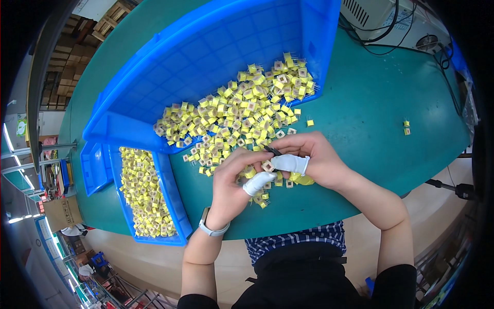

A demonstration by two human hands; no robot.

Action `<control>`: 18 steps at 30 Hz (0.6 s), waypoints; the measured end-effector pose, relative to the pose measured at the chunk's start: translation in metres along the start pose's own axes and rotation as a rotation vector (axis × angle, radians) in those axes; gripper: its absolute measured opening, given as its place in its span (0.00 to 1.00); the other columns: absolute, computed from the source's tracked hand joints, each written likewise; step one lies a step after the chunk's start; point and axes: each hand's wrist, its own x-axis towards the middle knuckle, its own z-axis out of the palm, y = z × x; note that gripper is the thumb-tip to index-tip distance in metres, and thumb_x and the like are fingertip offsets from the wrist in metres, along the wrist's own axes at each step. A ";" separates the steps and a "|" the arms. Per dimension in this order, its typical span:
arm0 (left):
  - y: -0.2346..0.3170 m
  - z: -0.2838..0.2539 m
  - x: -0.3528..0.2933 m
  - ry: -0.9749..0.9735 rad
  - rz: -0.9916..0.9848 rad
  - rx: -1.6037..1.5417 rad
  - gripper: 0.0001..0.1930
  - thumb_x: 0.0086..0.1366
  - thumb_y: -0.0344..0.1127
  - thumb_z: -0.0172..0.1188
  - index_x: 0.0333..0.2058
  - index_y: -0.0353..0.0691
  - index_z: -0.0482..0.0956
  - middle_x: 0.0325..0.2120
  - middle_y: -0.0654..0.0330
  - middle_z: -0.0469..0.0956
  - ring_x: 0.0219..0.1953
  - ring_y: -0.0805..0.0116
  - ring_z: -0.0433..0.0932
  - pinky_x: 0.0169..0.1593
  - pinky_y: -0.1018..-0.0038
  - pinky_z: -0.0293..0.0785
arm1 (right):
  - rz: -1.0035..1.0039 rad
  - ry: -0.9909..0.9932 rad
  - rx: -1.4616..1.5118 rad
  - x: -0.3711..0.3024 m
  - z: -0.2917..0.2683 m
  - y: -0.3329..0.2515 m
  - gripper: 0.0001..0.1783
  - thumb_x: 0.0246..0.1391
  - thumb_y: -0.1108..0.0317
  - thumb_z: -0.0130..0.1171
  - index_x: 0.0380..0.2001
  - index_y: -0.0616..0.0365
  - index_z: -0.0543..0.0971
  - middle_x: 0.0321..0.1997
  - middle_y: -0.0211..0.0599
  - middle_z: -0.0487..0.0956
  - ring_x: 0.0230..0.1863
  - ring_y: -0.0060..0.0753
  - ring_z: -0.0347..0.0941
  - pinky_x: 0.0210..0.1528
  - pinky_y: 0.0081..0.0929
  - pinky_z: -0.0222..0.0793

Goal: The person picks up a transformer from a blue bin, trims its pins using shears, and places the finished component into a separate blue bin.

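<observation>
My left hand (232, 179), a white finger cot on its thumb, pinches a small yellow transformer (267, 166) with a square pale end. Close against it, my right hand (325, 160), its thumb also covered by a white cot, grips a slim dark tool (272, 150). The tool's tip is by the left fingertips; its kind cannot be made out. Beneath and around both hands lie loose yellow transformers (221, 133) with thin metal pins, spilling from a big blue bin (195, 64) tipped on its side. Some yellow pieces are partly hidden under my right hand.
To the left, a smaller blue tray (177, 213) is filled with similar yellow parts, beside another blue container (95, 167). Two stray transformers (407, 126) lie on the green table (360, 113) at right. A pale machine (393, 20) with black cables stands at the far right.
</observation>
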 end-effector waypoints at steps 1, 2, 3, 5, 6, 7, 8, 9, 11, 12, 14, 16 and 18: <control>0.001 0.001 0.000 -0.011 0.015 -0.004 0.15 0.56 0.31 0.72 0.42 0.38 0.83 0.31 0.63 0.78 0.36 0.72 0.77 0.41 0.74 0.73 | 0.000 0.000 0.001 0.000 0.000 0.002 0.21 0.58 0.71 0.66 0.52 0.68 0.78 0.42 0.42 0.84 0.36 0.27 0.81 0.36 0.24 0.78; 0.001 0.001 -0.001 -0.021 0.031 -0.009 0.15 0.56 0.31 0.72 0.42 0.37 0.82 0.32 0.62 0.79 0.36 0.71 0.77 0.41 0.74 0.73 | -0.019 -0.007 -0.005 0.000 0.000 0.004 0.21 0.58 0.71 0.66 0.53 0.68 0.78 0.42 0.42 0.84 0.36 0.27 0.81 0.37 0.24 0.77; 0.001 0.001 -0.002 -0.022 0.031 -0.009 0.15 0.56 0.31 0.72 0.42 0.37 0.82 0.32 0.62 0.79 0.36 0.71 0.77 0.41 0.74 0.73 | -0.038 -0.015 -0.011 0.000 0.001 0.006 0.22 0.58 0.70 0.66 0.53 0.68 0.78 0.42 0.42 0.84 0.36 0.27 0.81 0.37 0.24 0.77; 0.001 0.001 -0.004 0.007 -0.056 -0.098 0.14 0.56 0.30 0.72 0.41 0.36 0.82 0.34 0.62 0.79 0.38 0.72 0.77 0.43 0.75 0.74 | -0.050 0.041 -0.029 -0.001 0.003 0.007 0.21 0.57 0.71 0.67 0.53 0.67 0.79 0.43 0.41 0.84 0.37 0.26 0.81 0.37 0.24 0.77; 0.002 0.001 -0.004 0.007 -0.057 -0.097 0.14 0.56 0.30 0.72 0.41 0.36 0.82 0.34 0.62 0.79 0.38 0.72 0.77 0.43 0.75 0.74 | -0.062 0.096 -0.048 -0.002 0.004 0.007 0.21 0.56 0.71 0.68 0.52 0.66 0.80 0.43 0.40 0.84 0.37 0.26 0.80 0.38 0.25 0.77; 0.005 0.002 -0.004 0.057 -0.106 -0.114 0.14 0.57 0.29 0.72 0.41 0.36 0.82 0.35 0.62 0.79 0.38 0.73 0.77 0.43 0.76 0.74 | -0.062 0.095 -0.048 -0.001 0.004 0.007 0.21 0.56 0.71 0.68 0.52 0.66 0.80 0.43 0.40 0.84 0.37 0.26 0.80 0.38 0.25 0.77; 0.007 0.003 -0.003 0.107 -0.155 -0.133 0.13 0.57 0.29 0.72 0.41 0.36 0.81 0.36 0.62 0.79 0.38 0.73 0.77 0.44 0.77 0.74 | -0.135 0.146 -0.216 -0.001 0.004 0.007 0.19 0.54 0.72 0.69 0.49 0.65 0.81 0.42 0.40 0.85 0.36 0.26 0.81 0.37 0.25 0.77; 0.006 0.003 -0.003 0.106 -0.155 -0.133 0.13 0.57 0.29 0.72 0.41 0.36 0.81 0.36 0.62 0.79 0.38 0.73 0.77 0.44 0.77 0.74 | -0.209 0.197 -0.385 -0.001 0.004 0.008 0.18 0.52 0.73 0.71 0.47 0.64 0.83 0.42 0.39 0.85 0.36 0.26 0.81 0.37 0.26 0.76; 0.006 0.001 -0.003 0.166 -0.153 -0.111 0.13 0.58 0.30 0.71 0.40 0.35 0.80 0.35 0.63 0.77 0.37 0.76 0.74 0.41 0.80 0.71 | -0.327 0.233 -0.533 -0.002 0.004 0.007 0.17 0.50 0.73 0.71 0.45 0.63 0.84 0.40 0.39 0.86 0.35 0.28 0.81 0.37 0.27 0.76; 0.003 0.000 -0.003 0.170 -0.123 -0.110 0.13 0.58 0.30 0.71 0.40 0.35 0.80 0.35 0.63 0.77 0.36 0.76 0.74 0.39 0.81 0.71 | -0.447 0.267 -0.681 -0.002 0.004 0.006 0.16 0.48 0.74 0.72 0.42 0.62 0.85 0.38 0.39 0.86 0.34 0.30 0.81 0.37 0.28 0.76; 0.004 0.001 -0.002 0.174 -0.119 -0.099 0.13 0.57 0.29 0.71 0.40 0.35 0.80 0.35 0.63 0.77 0.36 0.76 0.74 0.39 0.81 0.71 | -0.530 0.257 -0.760 -0.003 0.007 0.002 0.16 0.47 0.74 0.72 0.42 0.61 0.85 0.36 0.40 0.86 0.33 0.33 0.82 0.36 0.29 0.75; 0.004 0.001 -0.003 0.179 -0.116 -0.087 0.13 0.57 0.29 0.72 0.40 0.35 0.80 0.35 0.63 0.77 0.36 0.76 0.74 0.39 0.81 0.71 | -0.614 0.246 -0.838 -0.004 0.008 0.002 0.16 0.45 0.74 0.71 0.41 0.61 0.86 0.35 0.40 0.86 0.33 0.36 0.82 0.35 0.29 0.75; 0.002 0.000 -0.004 0.159 -0.125 -0.127 0.16 0.55 0.27 0.74 0.41 0.36 0.81 0.37 0.61 0.79 0.40 0.73 0.77 0.44 0.77 0.74 | -0.671 0.244 -0.882 -0.004 0.009 0.003 0.16 0.44 0.75 0.71 0.41 0.61 0.86 0.34 0.40 0.86 0.32 0.39 0.81 0.35 0.30 0.75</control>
